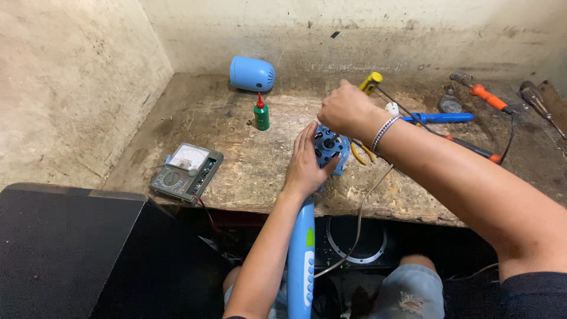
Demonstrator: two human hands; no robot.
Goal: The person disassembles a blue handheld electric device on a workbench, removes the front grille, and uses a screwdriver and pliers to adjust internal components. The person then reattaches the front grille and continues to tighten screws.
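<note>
My left hand (307, 162) grips the side of a blue fan motor head (329, 147) that rests on the worn wooden bench (248, 156). Its blue handle (301, 260) runs down toward my lap. My right hand (348, 111) is closed around a yellow-handled screwdriver (371, 82) whose shaft points down into the middle of the motor head. A beaded bracelet (384, 131) circles my right wrist.
A blue rounded cover (252, 74) lies at the back, a small green bottle with a red tip (261, 115) beside it. An analog multimeter (187, 171) sits at the front left. Yellow-handled pliers (361, 152), a blue screwdriver (440, 117) and an orange-handled soldering iron (487, 97) lie right.
</note>
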